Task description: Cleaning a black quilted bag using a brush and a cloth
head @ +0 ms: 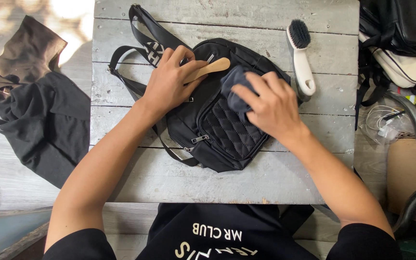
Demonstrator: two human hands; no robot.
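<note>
bag (220, 127): soft, light, floppy, mid-bench (285, 178) | left hand (169, 82) grips wooden handle (208, 70), pinning bag's top | right hand (273, 108) presses dark cloth (234, 86) on it | best hold: strap (143, 31) | white brush (300, 58) right of bag

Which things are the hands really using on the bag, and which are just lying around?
In use:
- black bag, on the grey wooden table
- wooden-handled brush, under the left hand
- dark cloth, pressed on the bag by the right hand

Lying about:
- white brush with black bristles, on the table beside the bag
- dark clothes off to the left
- bags and cables on the right
</note>
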